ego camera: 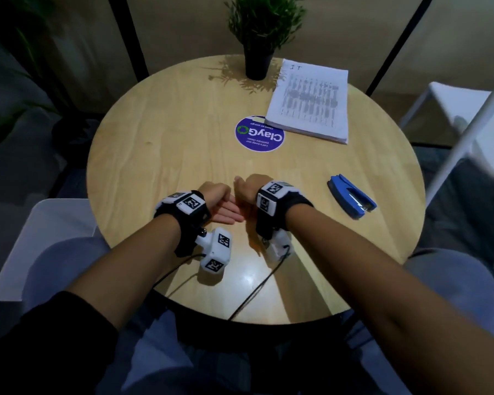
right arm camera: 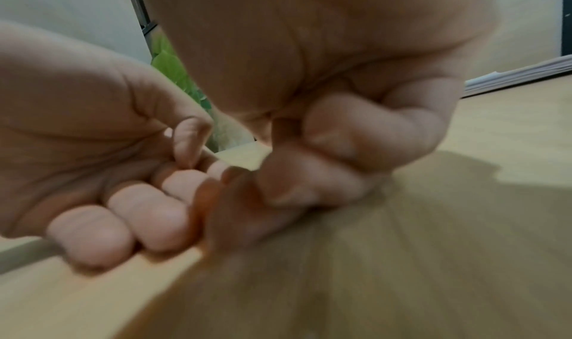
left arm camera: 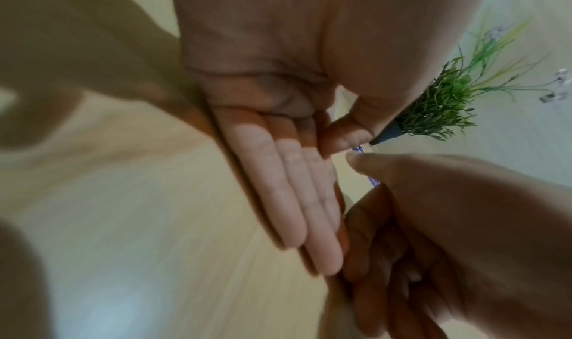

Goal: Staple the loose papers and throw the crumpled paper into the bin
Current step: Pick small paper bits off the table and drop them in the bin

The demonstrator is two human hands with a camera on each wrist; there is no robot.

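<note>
Both hands sit low at the table's (ego camera: 166,115) near edge: left hand (ego camera: 223,205) flat, fingers straight and pressed together; right hand (ego camera: 247,192) curled into an empty fist. The papers (ego camera: 308,104), a white printed stack, lie at the far right by the plant (ego camera: 261,32). They look light, floppy and prone to fanning, so pinch a squared corner. The blue stapler (ego camera: 351,199) lies on its side at right, rigid and easy to grasp. No crumpled paper shows.

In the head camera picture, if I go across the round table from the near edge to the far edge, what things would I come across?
Left hand and right hand held together, empty, then the blue stapler, the purple round sticker, the stack of printed papers, and last the potted plant.
</note>
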